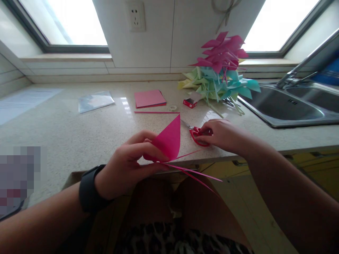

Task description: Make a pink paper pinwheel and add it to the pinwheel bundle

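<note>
My left hand (132, 158) pinches a bright pink sheet of paper (171, 139) above the counter's front edge. The sheet is folded or curled to a point, and thin pink strips (197, 172) trail from it to the right, over the edge. My right hand (218, 134) has its fingers closed on the red handles of a pair of scissors (195, 134). The scissors lie at the counter surface, blades pointing up-left toward the paper. Behind the paper, a thin pink stick or strip (157, 112) lies across the counter.
A stack of pink paper (149, 98), a roll of tape (173, 107) and a small red box (190, 102) lie further back. Pink, blue and yellow-green paper pinwheels (222, 74) are heaped beside the sink (291, 106). A clear packet (95, 101) and printed sheet (25, 102) lie left.
</note>
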{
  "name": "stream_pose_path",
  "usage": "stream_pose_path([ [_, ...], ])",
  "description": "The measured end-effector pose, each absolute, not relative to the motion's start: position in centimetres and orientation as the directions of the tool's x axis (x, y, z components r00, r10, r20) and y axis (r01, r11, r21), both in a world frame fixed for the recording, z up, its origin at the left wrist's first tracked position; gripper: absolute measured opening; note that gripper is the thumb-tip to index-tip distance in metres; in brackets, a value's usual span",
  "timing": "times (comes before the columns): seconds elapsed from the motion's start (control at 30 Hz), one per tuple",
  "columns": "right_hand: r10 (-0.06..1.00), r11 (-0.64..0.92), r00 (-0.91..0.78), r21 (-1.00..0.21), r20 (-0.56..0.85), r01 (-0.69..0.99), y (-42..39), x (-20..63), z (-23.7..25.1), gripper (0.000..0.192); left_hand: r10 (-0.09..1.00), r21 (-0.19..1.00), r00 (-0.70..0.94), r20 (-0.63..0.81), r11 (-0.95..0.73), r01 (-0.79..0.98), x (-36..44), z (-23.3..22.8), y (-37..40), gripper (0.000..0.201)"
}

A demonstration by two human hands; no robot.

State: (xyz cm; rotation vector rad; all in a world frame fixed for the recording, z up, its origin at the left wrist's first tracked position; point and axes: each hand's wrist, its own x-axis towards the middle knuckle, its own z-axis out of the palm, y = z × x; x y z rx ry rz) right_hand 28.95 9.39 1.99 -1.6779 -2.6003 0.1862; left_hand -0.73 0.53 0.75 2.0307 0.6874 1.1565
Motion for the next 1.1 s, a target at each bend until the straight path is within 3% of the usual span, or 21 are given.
stream_pose_path([
  [0.13, 0.919, 0.372, -0.389, -0.188, -0.062, 0.909, 9.2, 29.4, 2.4, 0.029, 0.711, 0.769, 0.482, 0.512, -0.629, 0.113, -0.8, 0.9, 0.6, 0.020],
  [0.27, 0.882, 0.292, -0.454, -0.610, -0.126, 0.737, 8.2, 31.4, 3.5, 0.039, 0.707, 0.775, 0.500, 0.501, -0.623, 0.105, -0.8, 1.1, 0.6, 0.016],
  [0.37, 0.778, 0.259, -0.595, -0.761, -0.201, 0.596, 7.2, 33.0, 5.0, 0.036, 0.703, 0.787, 0.517, 0.488, -0.611, 0.087, -0.7, 1.3, 0.6, 0.017],
  [0.57, 0.566, 0.263, -0.755, -0.796, -0.330, 0.546, 5.5, 33.4, 7.6, 0.044, 0.685, 0.786, 0.535, 0.495, -0.615, 0.059, -0.5, 1.3, 0.5, 0.017],
  [1.1, 0.377, 0.251, -0.844, -0.836, -0.380, 0.488, 5.8, 30.9, 6.4, 0.043, 0.667, 0.799, 0.581, 0.467, -0.600, 0.046, -0.4, 1.3, 0.3, 0.018],
])
